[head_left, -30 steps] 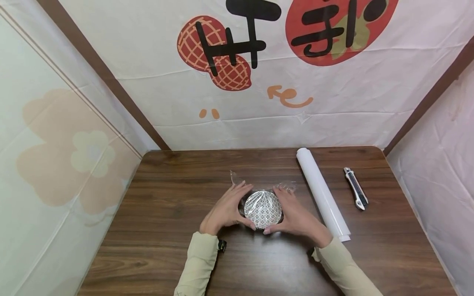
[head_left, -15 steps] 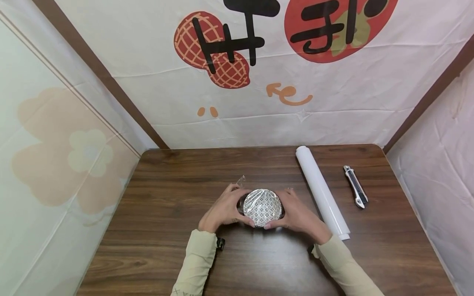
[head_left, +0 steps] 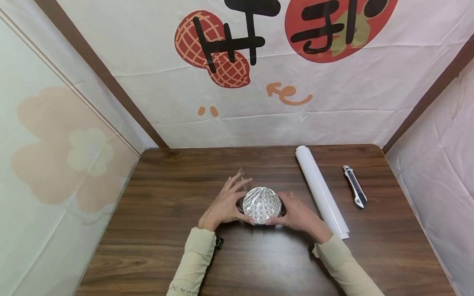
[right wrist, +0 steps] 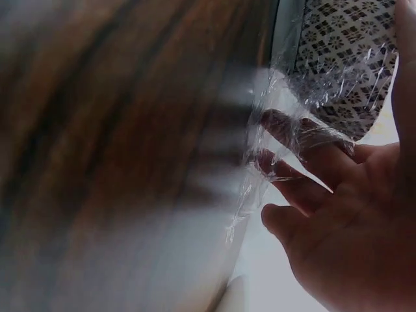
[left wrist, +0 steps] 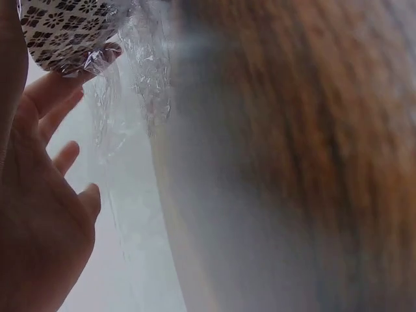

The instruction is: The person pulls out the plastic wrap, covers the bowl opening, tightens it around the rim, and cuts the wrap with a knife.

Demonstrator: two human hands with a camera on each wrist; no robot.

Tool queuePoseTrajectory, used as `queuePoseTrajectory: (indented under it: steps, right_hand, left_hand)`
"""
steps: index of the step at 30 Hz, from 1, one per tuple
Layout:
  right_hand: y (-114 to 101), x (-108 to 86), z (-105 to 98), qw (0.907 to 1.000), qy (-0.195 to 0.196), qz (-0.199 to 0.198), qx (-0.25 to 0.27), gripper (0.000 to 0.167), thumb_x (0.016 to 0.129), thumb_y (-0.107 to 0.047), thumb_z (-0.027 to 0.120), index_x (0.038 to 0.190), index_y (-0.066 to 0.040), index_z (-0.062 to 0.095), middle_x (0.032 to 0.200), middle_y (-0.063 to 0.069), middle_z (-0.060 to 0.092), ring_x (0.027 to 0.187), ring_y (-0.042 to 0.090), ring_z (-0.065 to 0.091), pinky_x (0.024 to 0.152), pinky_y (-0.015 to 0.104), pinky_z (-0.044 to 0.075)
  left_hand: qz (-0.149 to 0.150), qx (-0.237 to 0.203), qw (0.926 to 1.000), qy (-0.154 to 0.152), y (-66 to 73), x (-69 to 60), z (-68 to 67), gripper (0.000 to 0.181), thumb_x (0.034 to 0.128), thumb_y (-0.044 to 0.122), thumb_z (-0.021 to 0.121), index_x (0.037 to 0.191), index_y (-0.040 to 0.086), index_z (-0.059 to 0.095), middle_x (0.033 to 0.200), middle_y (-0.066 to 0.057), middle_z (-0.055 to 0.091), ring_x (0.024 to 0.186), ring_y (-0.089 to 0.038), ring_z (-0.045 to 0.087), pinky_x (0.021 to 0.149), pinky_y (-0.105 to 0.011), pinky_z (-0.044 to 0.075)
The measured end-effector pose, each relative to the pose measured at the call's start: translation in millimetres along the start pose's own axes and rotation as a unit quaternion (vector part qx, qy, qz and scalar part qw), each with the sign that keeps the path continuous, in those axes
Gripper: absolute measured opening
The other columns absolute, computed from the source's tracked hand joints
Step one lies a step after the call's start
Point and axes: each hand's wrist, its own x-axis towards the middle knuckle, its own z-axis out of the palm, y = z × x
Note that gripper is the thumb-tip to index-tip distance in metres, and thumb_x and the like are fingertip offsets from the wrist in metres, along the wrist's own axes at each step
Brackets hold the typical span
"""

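Note:
A round container [head_left: 262,205] with a dark-and-white lattice and flower pattern sits between both hands, clear plastic film stretched over its top. My left hand [head_left: 224,209] holds its left side with thumb and forefinger, other fingers spread outward. In the left wrist view the fingers of that hand [left wrist: 45,195] lie by the container's patterned side [left wrist: 68,32] and loose crumpled film [left wrist: 146,71]. My right hand [head_left: 300,213] grips the right side, thumb at the near edge. Film [right wrist: 273,143] hangs over its fingers in the right wrist view, beside the patterned wall [right wrist: 344,58].
A white roll [head_left: 322,191] lies slantwise on the wooden table [head_left: 166,222], right of the container and close to my right forearm. Farther right lies a utility knife [head_left: 354,187]. White printed cloth [head_left: 259,127] walls stand behind and at the sides.
My fingers have gathered the loose film at the far side in toward the container. The left fingers then lifted and spread again, while the right ones stay tucked against the side.

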Motion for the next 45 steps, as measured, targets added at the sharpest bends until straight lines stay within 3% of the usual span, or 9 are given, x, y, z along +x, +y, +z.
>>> queuePoseTrajectory:
  steps: [3, 9, 18, 23, 25, 29, 34, 39, 45]
  right_hand:
    - [0, 0.5, 1, 0.9999, -0.006, 0.009, -0.002, 0.096, 0.080, -0.062, 0.084, 0.151, -0.006, 0.052, 0.144, 0.013, 0.066, 0.137, 0.034, 0.061, 0.128, 0.062, 0.027]
    - [-4, -2.7, 1, 0.9992, -0.006, 0.040, 0.000, 0.095, 0.081, -0.064, 0.082, 0.151, -0.006, 0.052, 0.142, 0.016, 0.067, 0.133, 0.037, 0.062, 0.114, 0.057, 0.048]
    - [-7, -5.1, 3, 0.9987, -0.003, 0.046, 0.022, 0.093, 0.084, -0.063, 0.080, 0.153, -0.007, 0.050, 0.145, 0.017, 0.065, 0.136, 0.037, 0.060, 0.113, 0.056, 0.050]
    - [-9, -8.0, 4, 0.9984, 0.003, 0.038, 0.043, 0.092, 0.086, -0.059, 0.080, 0.155, -0.008, 0.048, 0.147, 0.018, 0.063, 0.139, 0.038, 0.057, 0.115, 0.057, 0.047]
    - [-9, -8.9, 5, 0.9982, 0.005, 0.034, 0.049, 0.091, 0.087, -0.057, 0.079, 0.156, -0.007, 0.047, 0.148, 0.018, 0.062, 0.139, 0.038, 0.057, 0.116, 0.057, 0.047]
    - [-9, -11.2, 8, 0.9972, 0.007, 0.040, 0.062, 0.092, 0.089, -0.055, 0.079, 0.157, -0.005, 0.044, 0.149, 0.020, 0.060, 0.140, 0.039, 0.056, 0.116, 0.058, 0.046]
    - [-9, -13.7, 11, 0.9955, 0.009, 0.050, 0.080, 0.093, 0.090, -0.053, 0.079, 0.158, -0.002, 0.041, 0.149, 0.023, 0.060, 0.140, 0.040, 0.055, 0.116, 0.059, 0.045]
    - [-8, -15.8, 14, 0.9943, 0.015, 0.051, 0.093, 0.094, 0.090, -0.052, 0.078, 0.158, 0.000, 0.040, 0.146, 0.024, 0.061, 0.137, 0.039, 0.059, 0.115, 0.058, 0.048]
    - [-11, -18.4, 15, 0.9909, 0.011, 0.061, 0.120, 0.096, 0.092, -0.050, 0.078, 0.160, 0.002, 0.035, 0.148, 0.028, 0.059, 0.137, 0.042, 0.059, 0.115, 0.059, 0.047]
  left_hand:
    - [-0.002, 0.001, 1.0000, -0.005, 0.0, -0.2, -0.6, 0.101, 0.0620, 0.073, 0.087, 0.139, 0.010, 0.068, 0.163, 0.000, 0.050, 0.164, -0.030, 0.023, 0.134, -0.056, 0.014]
    - [-0.016, -0.019, 0.9995, -0.019, 1.5, 0.0, -0.2, 0.094, 0.0631, 0.071, 0.088, 0.132, 0.010, 0.070, 0.146, -0.009, 0.066, 0.153, -0.028, 0.045, 0.134, -0.050, 0.018]
    - [-0.054, 0.005, 0.9984, -0.017, 5.5, -1.7, -0.2, 0.102, 0.0618, 0.071, 0.087, 0.138, 0.005, 0.069, 0.152, -0.013, 0.060, 0.152, -0.030, 0.045, 0.135, -0.050, 0.016]
    - [-0.091, -0.032, 0.9951, -0.022, 9.9, -7.0, -0.5, 0.097, 0.0624, 0.069, 0.087, 0.139, 0.013, 0.068, 0.150, -0.011, 0.063, 0.150, -0.035, 0.049, 0.125, -0.053, 0.039]
    - [-0.099, -0.042, 0.9940, -0.020, 10.6, -8.9, 0.3, 0.096, 0.0628, 0.070, 0.085, 0.140, 0.015, 0.068, 0.147, -0.010, 0.066, 0.139, -0.032, 0.060, 0.115, -0.052, 0.050]
    - [-0.098, -0.052, 0.9936, -0.020, 12.3, -10.6, 1.6, 0.091, 0.0650, 0.069, 0.084, 0.136, 0.014, 0.069, 0.129, -0.010, 0.075, 0.113, -0.022, 0.072, 0.098, -0.044, 0.059]
    - [-0.103, -0.081, 0.9911, -0.025, 14.3, -12.4, 3.8, 0.070, 0.0697, 0.065, 0.084, 0.122, 0.019, 0.074, 0.106, 0.002, 0.077, 0.094, -0.011, 0.068, 0.090, -0.036, 0.059]
    - [-0.115, -0.122, 0.9856, -0.024, 16.0, -13.6, 7.0, 0.061, 0.0717, 0.064, 0.084, 0.114, 0.021, 0.075, 0.095, 0.010, 0.075, 0.083, -0.005, 0.060, 0.084, -0.029, 0.056]
    - [-0.138, -0.157, 0.9777, -0.023, 18.7, -16.3, 9.3, 0.060, 0.0743, 0.059, 0.085, 0.120, 0.021, 0.076, 0.107, 0.007, 0.079, 0.097, -0.007, 0.066, 0.096, -0.035, 0.057]
